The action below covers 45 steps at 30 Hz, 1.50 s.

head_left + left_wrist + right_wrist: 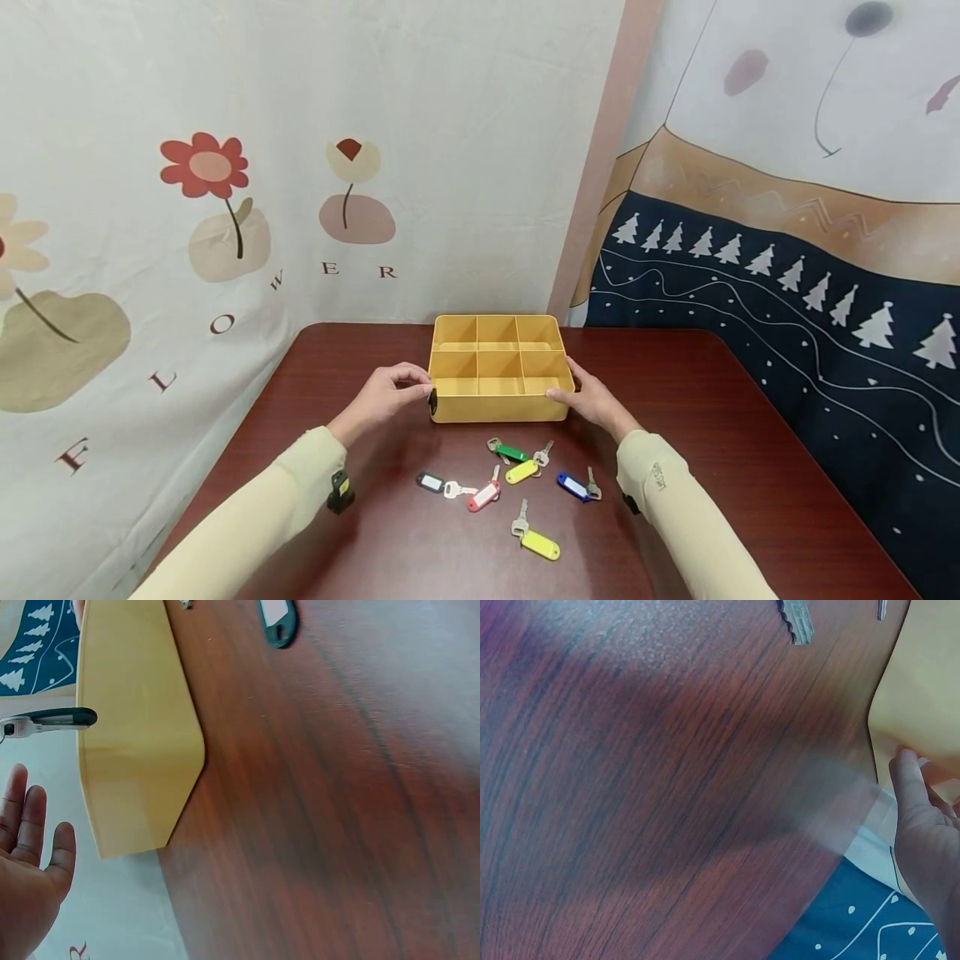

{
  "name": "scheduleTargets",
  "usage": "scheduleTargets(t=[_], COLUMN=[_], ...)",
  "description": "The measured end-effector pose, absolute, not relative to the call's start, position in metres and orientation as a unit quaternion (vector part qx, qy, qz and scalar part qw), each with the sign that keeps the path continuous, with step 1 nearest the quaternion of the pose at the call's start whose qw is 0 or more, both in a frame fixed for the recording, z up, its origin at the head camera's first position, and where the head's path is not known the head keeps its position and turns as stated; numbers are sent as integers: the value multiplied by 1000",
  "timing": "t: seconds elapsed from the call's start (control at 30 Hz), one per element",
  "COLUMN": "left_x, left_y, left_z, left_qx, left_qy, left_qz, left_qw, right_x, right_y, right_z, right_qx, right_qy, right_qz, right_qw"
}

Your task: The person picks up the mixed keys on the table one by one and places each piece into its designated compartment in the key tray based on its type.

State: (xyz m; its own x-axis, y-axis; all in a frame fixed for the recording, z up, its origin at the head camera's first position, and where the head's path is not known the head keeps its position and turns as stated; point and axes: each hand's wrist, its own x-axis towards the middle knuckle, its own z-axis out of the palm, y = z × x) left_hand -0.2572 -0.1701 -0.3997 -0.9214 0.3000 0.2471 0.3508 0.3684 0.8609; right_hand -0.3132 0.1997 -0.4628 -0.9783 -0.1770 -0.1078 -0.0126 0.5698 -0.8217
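A yellow compartment box [501,408] stands toward the back of the table, its compartments holding nothing visible. My left hand [384,398] is at the box's left front corner, pinching a key with a black tag [64,718]. In the left wrist view this tag overlaps the box's wall, and the other fingers of the left hand [34,862] extend loosely. My right hand [592,400] grips the box's right front corner, thumb at the front rim and fingers along the right side. The right wrist view shows the right hand [922,817] against the yellow wall.
In front of the box lie several tagged keys: a green tag [512,452], two yellow tags [522,472], a red tag [483,497], a blue tag [573,487] and another black tag [431,482]. Printed curtains [465,167] hang behind the brown table [690,467].
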Motion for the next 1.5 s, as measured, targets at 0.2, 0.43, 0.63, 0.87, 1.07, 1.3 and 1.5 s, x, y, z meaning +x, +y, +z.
scheduleTargets(t=[0.2, 0.43, 0.63, 0.87, 1.07, 1.3, 1.5], left_x=[-268, -282, -310, -331, -337, -344, -346], left_y=[-165, -156, -154, -151, -146, -143, -140], left_z=[-395, -389, -408, -421, -425, -433, -435], left_qx=[-180, -164, -146, -128, -119, -120, -114], left_qy=[-822, -823, -825, -835, -843, -846, -848], left_qz=[-538, -542, -544, -532, -522, -516, -513], left_qw=[34, 40, 52, 59, 59, 64, 65], right_x=[-314, -313, -313, -313, -314, -313, -312], right_y=[200, 200, 200, 201, 201, 200, 201], right_z=[-465, -464, -464, -464, -465, -464, -464], right_qx=[-58, -54, -49, -49, -51, -47, -46], right_qy=[882, 881, 881, 881, 882, 885, 885], right_qz=[-459, -461, -461, -461, -458, -453, -454], right_qw=[90, 91, 93, 95, 96, 96, 93])
